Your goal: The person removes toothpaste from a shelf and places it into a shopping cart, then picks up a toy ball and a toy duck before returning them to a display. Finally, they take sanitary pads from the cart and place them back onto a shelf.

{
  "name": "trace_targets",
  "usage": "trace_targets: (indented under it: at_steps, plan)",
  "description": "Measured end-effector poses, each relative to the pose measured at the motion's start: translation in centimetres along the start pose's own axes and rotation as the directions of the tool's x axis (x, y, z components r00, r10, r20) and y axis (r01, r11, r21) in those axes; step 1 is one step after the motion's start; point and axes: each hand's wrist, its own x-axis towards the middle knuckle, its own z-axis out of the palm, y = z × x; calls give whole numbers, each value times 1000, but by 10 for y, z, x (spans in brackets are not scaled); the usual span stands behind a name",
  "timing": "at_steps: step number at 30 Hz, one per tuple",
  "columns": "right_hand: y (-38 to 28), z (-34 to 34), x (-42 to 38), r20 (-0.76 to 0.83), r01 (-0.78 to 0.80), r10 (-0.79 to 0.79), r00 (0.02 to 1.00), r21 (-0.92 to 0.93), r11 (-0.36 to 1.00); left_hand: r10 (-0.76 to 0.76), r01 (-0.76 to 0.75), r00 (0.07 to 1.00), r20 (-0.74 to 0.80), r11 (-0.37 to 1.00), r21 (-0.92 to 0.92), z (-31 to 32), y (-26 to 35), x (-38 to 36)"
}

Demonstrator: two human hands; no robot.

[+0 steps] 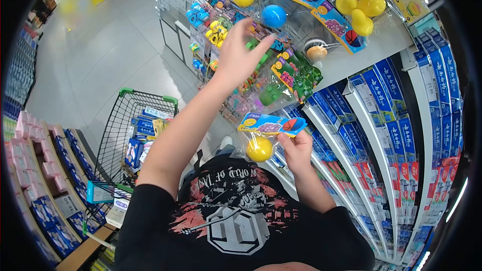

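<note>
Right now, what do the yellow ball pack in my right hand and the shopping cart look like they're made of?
The yellow ball pack in the right hand: a clear, glossy plastic bag, judging by its glints and see-through look, under a printed header that looks like card; the ball itself seems smooth plastic or rubber. The shopping cart: dark metal wire mesh, with a green rim that looks like plastic.

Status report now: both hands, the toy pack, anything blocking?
Left hand open, reaching among hanging toy packs. Right hand grips yellow ball pack by its card. Nothing blocking; cart stands behind.
</note>
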Motion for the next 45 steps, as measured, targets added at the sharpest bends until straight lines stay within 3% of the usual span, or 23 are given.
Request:
trace_targets:
  at_steps: [1, 4, 7, 11, 14, 17, 20, 26, 35, 39, 41, 45]
  plan:
    - [1, 0, -1, 4, 2, -2, 1000, -8, 1000, 107, -98, 992, -62, 987, 126, 13, -4, 15]
    - [-2, 2, -4, 9, 30, -29, 1000, -21, 999, 139, -82, 978, -157, 943, 321, 39, 1, 37]
    - [-2, 0, -9, -57, 16, -18, 998, -34, 999, 93, -32, 987, -127, 908, 418, 50, 3, 43]
    - [3, -15, -16, -42, 32, -33, 999, -20, 999, 60, -1, 990, -126, 905, 426, 56, 5, 44]
    - [4, -19, -18, -66, 30, -30, 997, -1, 1000, 6, 33, 992, -129, 953, 300, 60, -1, 48]
    - [3, -22, -18, -78, 12, -13, 997, -22, 1000, 79, -25, 983, -164, 951, 309, 60, -6, 48]
    - [4, -23, -16, -70, 20, -21, 997, -14, 1000, -40, 53, 995, -97, 989, 141, 52, -2, 47]
    - [6, -25, -12, -61, 6, -8, 998, -33, 999, -10, 14, 997, -78, 999, 46, 46, -8, 53]
    - [9, -27, -10, -53, 19, -20, 998, -24, 1000, -6, 0, 999, 48, 993, 122, 34, 1, 45]
    - [9, -29, -12, -74, 8, -11, 997, -41, 999, -5, 84, 971, 241, 944, -319, 17, -5, 47]
    - [11, -32, -12, -74, 13, -17, 997, -45, 999, 1, 208, 945, 328, 771, -602, 11, -13, 52]
    - [10, -29, -10, -80, 7, -9, 997, -23, 1000, 154, 332, 872, 464, 510, -793, 4, -22, 58]
